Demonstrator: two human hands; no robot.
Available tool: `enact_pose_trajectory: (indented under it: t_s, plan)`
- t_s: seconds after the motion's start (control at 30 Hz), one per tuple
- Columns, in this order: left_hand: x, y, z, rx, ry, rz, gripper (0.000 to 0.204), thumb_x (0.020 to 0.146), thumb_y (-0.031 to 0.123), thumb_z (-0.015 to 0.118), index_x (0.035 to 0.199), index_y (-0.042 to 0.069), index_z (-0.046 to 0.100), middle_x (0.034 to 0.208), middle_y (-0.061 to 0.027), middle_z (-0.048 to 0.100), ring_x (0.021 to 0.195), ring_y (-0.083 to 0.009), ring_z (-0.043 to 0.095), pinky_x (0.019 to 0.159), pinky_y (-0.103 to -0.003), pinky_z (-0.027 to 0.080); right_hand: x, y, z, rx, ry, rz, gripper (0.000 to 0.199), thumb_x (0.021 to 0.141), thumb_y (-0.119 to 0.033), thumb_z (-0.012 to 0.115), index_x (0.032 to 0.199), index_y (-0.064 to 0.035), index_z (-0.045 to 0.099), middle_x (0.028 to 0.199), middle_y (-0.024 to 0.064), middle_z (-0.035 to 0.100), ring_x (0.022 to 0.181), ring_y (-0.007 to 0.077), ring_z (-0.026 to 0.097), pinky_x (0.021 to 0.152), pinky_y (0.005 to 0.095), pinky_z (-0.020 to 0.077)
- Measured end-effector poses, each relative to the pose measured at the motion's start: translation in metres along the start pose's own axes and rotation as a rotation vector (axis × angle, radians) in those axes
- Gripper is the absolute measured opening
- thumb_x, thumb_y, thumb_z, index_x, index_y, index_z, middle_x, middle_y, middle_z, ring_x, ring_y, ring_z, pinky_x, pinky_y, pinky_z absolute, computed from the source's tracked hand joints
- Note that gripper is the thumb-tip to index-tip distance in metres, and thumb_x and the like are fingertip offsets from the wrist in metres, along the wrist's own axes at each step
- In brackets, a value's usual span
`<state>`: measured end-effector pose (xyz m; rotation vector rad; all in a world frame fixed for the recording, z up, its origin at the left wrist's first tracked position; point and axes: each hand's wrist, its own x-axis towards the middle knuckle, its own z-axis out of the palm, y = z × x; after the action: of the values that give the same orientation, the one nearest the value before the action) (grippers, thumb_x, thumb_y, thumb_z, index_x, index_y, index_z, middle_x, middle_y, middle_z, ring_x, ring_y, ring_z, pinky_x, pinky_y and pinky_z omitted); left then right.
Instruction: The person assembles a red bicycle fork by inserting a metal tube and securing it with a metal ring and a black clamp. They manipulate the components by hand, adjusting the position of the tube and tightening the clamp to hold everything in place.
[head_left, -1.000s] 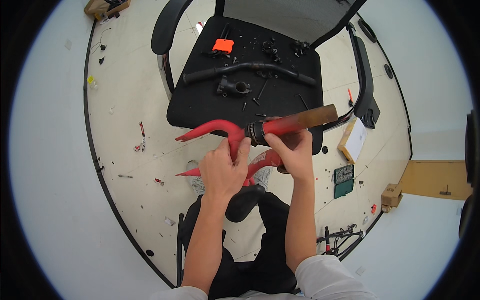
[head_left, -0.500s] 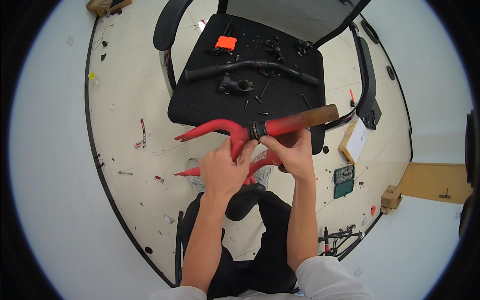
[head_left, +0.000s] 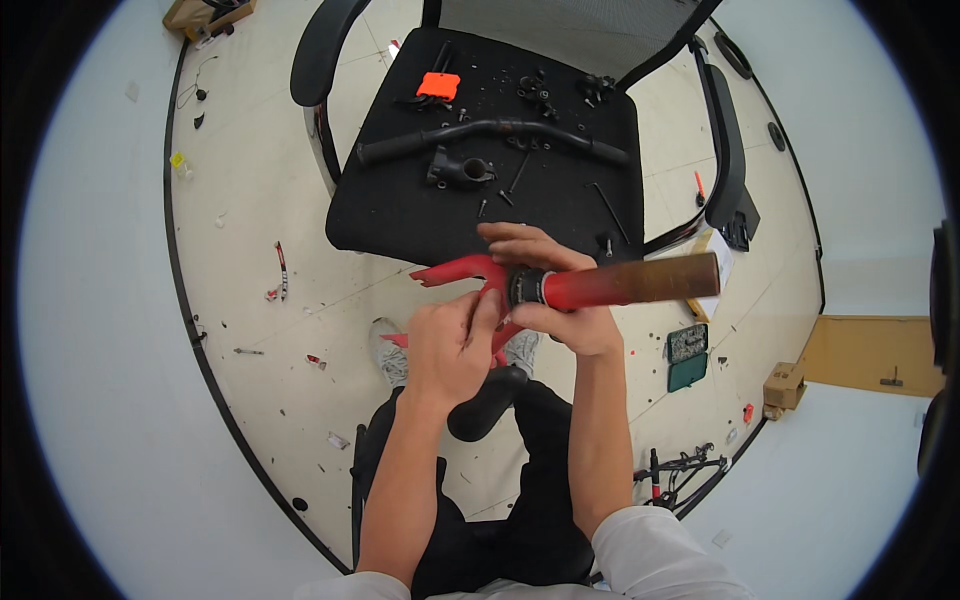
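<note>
Pale flooring littered with small parts is seen beneath a black office chair (head_left: 420, 215), on whose seat a black handlebar (head_left: 490, 135) and stem (head_left: 460, 168) are laid. A red bicycle fork (head_left: 470, 272) with a brownish steerer tube (head_left: 650, 280) pointing to 3 o'clock is held over the lap. The right hand (head_left: 560, 300) is closed around the crown; the left hand (head_left: 450, 345) is curled onto the legs.

White short sleeves, bare forearms, black trousers, grey shoes
</note>
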<state>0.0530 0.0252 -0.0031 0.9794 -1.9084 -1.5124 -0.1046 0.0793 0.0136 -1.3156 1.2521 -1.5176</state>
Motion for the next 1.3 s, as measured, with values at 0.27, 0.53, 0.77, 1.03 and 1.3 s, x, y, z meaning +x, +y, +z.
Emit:
enact_pose_trajectory:
  t_s: [0.27, 0.53, 0.77, 1.03, 1.3]
  plan:
    - [-0.005, -0.007, 0.016, 0.238, 0.149, 0.030, 0.038, 0.099, 0.023, 0.044, 0.079, -0.003, 0.063, 0.058, -0.0153, 0.059, 0.052, -0.0308, 0.061, 0.049, -0.037, 0.042, 0.000, 0.005, 0.056, 0.221, 0.659, 0.289, 0.016, 0.090, -0.007, 0.062, 0.102, 0.0038, 0.064, 0.109, 0.0152, 0.069, 0.107, 0.0213, 0.064, 0.091, 0.0325, 0.0500]
    - [0.000, -0.007, 0.003, 0.109, 0.241, -0.060, 0.043, 0.102, 0.029, 0.043, 0.076, 0.002, 0.064, 0.052, -0.0138, 0.056, 0.047, -0.0347, 0.056, 0.047, -0.042, 0.040, -0.009, -0.001, 0.054, 0.377, 0.356, 0.246, 0.055, 0.085, -0.007, 0.064, 0.135, 0.0059, 0.046, 0.153, 0.0203, 0.032, 0.141, 0.0278, 0.034, 0.114, 0.0399, 0.0273]
    - [-0.007, -0.006, 0.010, 0.134, 0.246, -0.073, 0.046, 0.102, 0.031, 0.041, 0.076, 0.002, 0.064, 0.048, -0.0132, 0.051, 0.045, -0.0336, 0.054, 0.046, -0.041, 0.038, -0.015, 0.009, 0.055, 0.051, 0.507, 0.225, 0.042, 0.076, -0.008, 0.079, 0.112, 0.0051, 0.061, 0.124, 0.0164, 0.061, 0.108, 0.0177, 0.059, 0.099, 0.0353, 0.0418]
    - [0.001, -0.005, 0.009, 0.058, 0.230, -0.075, 0.044, 0.102, 0.031, 0.043, 0.079, 0.001, 0.066, 0.051, -0.0135, 0.055, 0.046, -0.0321, 0.056, 0.046, -0.040, 0.040, -0.011, 0.010, 0.048, 0.246, 0.428, 0.130, 0.057, 0.084, -0.012, 0.067, 0.133, 0.0016, 0.041, 0.127, 0.0180, 0.056, 0.115, 0.0226, 0.055, 0.100, 0.0374, 0.0424]
    - [-0.005, -0.007, 0.014, 0.022, 0.119, -0.050, 0.043, 0.101, 0.029, 0.044, 0.080, -0.004, 0.062, 0.056, -0.0086, 0.054, 0.049, -0.0161, 0.048, 0.050, -0.033, 0.037, -0.008, 0.009, 0.041, 0.299, 0.338, 0.233, 0.035, 0.083, -0.017, 0.063, 0.112, 0.0029, 0.057, 0.115, 0.0212, 0.063, 0.117, 0.0316, 0.058, 0.107, 0.0447, 0.0390]
